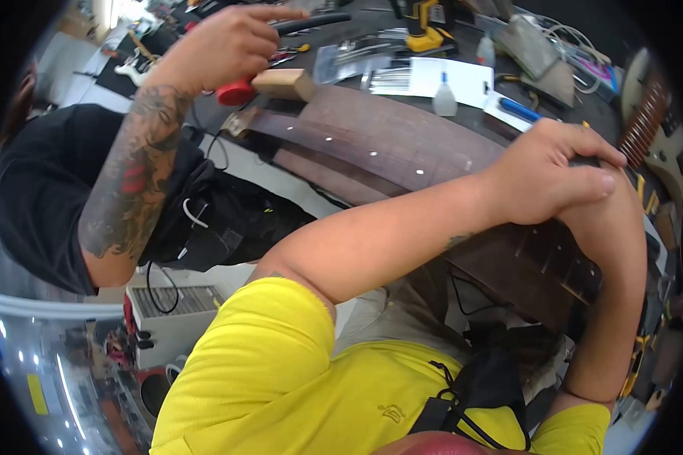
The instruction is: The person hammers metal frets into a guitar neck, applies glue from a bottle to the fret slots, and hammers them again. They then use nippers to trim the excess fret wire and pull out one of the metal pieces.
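Observation:
Bent across the bench, my left hand (546,171) lies over the near side of my right hand (611,201), its thumb and a finger closed about a small dark thing that I cannot make out. My right hand is bent at the wrist, and its fingers are hidden. Both hands are above a long dark guitar neck (341,144) with white dots, which passes beneath my left forearm. Its headstock (239,123) points left. The fretted end (561,262) shows below my hands. A broad brown sheet (402,121) lies beside the neck.
At the left, another person's tattooed forearm (140,167) reaches over the bench; their hand is by a dark tube (315,23). A wooden block (284,83), small bottle (444,98), blue marker (518,109) and yellow power tool (425,34) stand or lie behind. Another fretted neck (646,121) is at right.

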`<action>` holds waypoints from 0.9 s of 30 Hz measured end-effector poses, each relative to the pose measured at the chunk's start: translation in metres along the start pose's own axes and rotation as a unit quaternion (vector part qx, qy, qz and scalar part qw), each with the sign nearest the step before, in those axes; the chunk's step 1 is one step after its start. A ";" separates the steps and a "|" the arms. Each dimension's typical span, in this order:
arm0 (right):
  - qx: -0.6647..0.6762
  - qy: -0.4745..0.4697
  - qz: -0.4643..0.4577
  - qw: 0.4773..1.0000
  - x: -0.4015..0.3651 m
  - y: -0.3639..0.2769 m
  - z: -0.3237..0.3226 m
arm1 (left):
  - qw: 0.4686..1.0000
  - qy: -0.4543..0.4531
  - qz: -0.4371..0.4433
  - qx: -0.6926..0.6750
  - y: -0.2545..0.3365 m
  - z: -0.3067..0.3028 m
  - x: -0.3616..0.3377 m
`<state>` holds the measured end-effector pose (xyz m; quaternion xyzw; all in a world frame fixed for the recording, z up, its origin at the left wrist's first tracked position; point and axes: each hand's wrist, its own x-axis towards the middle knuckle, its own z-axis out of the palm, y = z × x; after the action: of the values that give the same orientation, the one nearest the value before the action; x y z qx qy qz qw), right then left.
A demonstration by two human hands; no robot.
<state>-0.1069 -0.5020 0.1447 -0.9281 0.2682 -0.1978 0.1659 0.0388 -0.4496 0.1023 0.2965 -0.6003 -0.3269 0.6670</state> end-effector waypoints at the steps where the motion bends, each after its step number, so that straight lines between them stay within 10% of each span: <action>1: -0.014 0.001 -0.046 0.999 0.002 0.003 0.002 | 1.000 -0.003 -0.008 0.003 0.004 0.001 0.001; 9: -0.060 -0.109 0.114 0.986 -0.022 -0.037 -0.062 | 0.995 -0.070 -0.066 0.033 0.049 0.027 0.003; 27: -0.039 -0.081 0.049 0.995 -0.016 -0.013 -0.055 | 0.997 -0.022 -0.069 0.002 0.031 0.026 0.005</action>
<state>-0.1384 -0.4936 0.1932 -0.9326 0.3064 -0.1029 0.1604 0.0154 -0.4347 0.1324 0.3311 -0.5935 -0.3774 0.6291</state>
